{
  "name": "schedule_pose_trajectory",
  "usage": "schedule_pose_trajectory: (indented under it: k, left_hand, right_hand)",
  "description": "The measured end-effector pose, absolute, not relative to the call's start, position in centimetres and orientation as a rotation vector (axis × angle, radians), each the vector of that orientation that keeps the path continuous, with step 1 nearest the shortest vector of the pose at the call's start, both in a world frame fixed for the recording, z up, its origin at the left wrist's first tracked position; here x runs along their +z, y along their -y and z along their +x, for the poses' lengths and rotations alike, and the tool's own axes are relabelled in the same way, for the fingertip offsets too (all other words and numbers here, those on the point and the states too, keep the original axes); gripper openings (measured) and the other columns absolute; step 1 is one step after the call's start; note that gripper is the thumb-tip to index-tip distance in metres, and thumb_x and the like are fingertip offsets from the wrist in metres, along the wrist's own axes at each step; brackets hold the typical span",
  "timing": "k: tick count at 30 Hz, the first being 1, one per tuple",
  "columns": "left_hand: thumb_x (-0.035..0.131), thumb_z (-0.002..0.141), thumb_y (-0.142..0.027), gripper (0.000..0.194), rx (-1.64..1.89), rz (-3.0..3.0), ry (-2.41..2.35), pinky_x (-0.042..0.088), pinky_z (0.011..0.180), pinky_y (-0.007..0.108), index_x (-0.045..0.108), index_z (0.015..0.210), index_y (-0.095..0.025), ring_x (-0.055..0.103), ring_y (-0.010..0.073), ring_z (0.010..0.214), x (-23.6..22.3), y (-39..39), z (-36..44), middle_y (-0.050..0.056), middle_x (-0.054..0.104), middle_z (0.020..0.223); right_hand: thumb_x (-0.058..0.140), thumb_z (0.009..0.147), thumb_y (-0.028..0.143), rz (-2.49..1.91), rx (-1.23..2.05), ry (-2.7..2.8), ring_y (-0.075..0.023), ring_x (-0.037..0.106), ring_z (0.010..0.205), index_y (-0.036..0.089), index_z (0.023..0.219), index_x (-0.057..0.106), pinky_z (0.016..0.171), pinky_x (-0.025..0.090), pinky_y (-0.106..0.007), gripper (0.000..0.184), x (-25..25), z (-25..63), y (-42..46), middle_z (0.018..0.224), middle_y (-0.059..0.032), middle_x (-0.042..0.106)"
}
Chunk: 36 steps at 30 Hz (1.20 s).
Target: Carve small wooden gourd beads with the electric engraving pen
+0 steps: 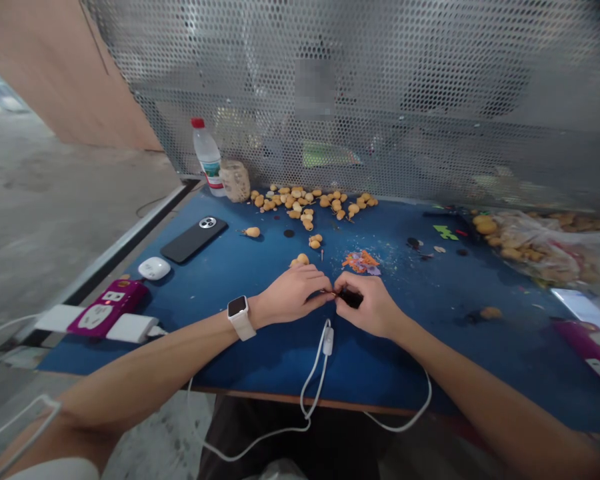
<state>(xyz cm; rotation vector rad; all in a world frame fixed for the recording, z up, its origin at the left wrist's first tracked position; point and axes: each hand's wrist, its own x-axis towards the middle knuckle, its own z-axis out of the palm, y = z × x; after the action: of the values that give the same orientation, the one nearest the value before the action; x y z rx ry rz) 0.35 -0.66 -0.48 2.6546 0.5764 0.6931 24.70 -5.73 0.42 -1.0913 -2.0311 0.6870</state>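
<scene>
Right in the middle of the bench (260, 287), here are both hands, nearly fingertip to fingertip! The left hand (295, 292), watch (238, 307) on its wrist, comes in from 8 o'clock with thumb and fingers pinched together on a thin piece (333, 292). The right hand (375, 305), in from 4 o'clock, pinches at that same piece, its fingers curled around a dark patch; whether that's an object or shadow, I cannot tell. Just off the left hand at 12 o'clock sits a pair of gourds (300, 260), partly hidden by it, and at 1 o'clock from the hands, a bright scatter of orange and purple bits (363, 262). Look up to 12 and there's the big gourd pile (295, 200), spread along the foot of the mesh (330, 160). Over at 11, the red-capped bottle (207, 157) stands right beside the jar (236, 181); at 10, the black phone (195, 240) lies flat, and towards 9 come the white case (154, 269) and purple power strip (109, 308). Across at 2, a green piece (445, 232), then the clear bag (545, 247) beyond it. Down at 6, a white cable (320, 383) loops over the bench edge, its switch (329, 341) just below the hands!
</scene>
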Motion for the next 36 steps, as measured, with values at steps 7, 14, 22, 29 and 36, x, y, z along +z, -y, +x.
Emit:
schedule_pose_trajectory:
  k: [7,14,22,29,36]
  left_hand:
    - [0.054,0.125,-0.034,0.029,0.709,2.733,-0.541,0.053,0.100,0.038,0.076,0.112,-0.020,0.071,0.0240,0.106,-0.5,0.5,0.2,0.008,0.082,0.109]
    - [0.059,0.124,-0.038,0.030,0.712,2.704,-0.562,0.052,0.093,0.036,0.077,0.109,-0.019,0.070,0.0229,0.099,-0.8,0.4,0.2,0.007,0.081,0.101]
    - [0.054,0.126,-0.036,0.032,0.711,2.780,-0.447,0.053,0.100,0.040,0.078,0.114,-0.019,0.070,0.0252,0.106,-0.2,0.3,-0.1,0.009,0.084,0.110]
    - [0.052,0.126,-0.033,0.034,0.703,2.921,-0.385,0.050,0.103,0.040,0.080,0.109,-0.022,0.072,0.0239,0.110,0.4,0.1,-0.3,0.008,0.086,0.114]
    - [0.057,0.124,-0.037,0.031,0.781,2.807,-0.420,0.052,0.099,0.038,0.079,0.111,-0.020,0.073,0.0228,0.102,-0.1,0.1,-0.3,0.007,0.086,0.106]
  right_hand:
    - [0.066,0.089,0.025,-1.080,0.751,2.009,-0.0107,0.038,0.054,0.026,0.085,0.062,0.057,0.036,-0.029,0.006,0.7,24.8,5.7,0.063,0.0082,0.049]
    - [0.066,0.090,0.025,-1.082,0.752,1.994,-0.0105,0.041,0.054,0.025,0.087,0.065,0.056,0.037,-0.029,0.003,0.4,24.7,5.7,0.064,0.0077,0.053]
    - [0.070,0.091,0.028,-1.112,0.877,1.972,-0.0121,0.046,0.056,0.024,0.087,0.066,0.057,0.039,-0.029,0.007,0.5,24.8,5.8,0.064,0.0059,0.056]
    - [0.071,0.092,0.030,-1.097,0.967,1.964,-0.0133,0.052,0.059,0.024,0.088,0.066,0.059,0.043,-0.030,0.009,0.7,24.8,5.9,0.067,0.0041,0.062]
    - [0.068,0.092,0.028,-1.082,0.903,1.986,-0.0118,0.045,0.056,0.025,0.087,0.066,0.058,0.040,-0.030,0.007,0.9,24.5,6.0,0.065,0.0061,0.056]
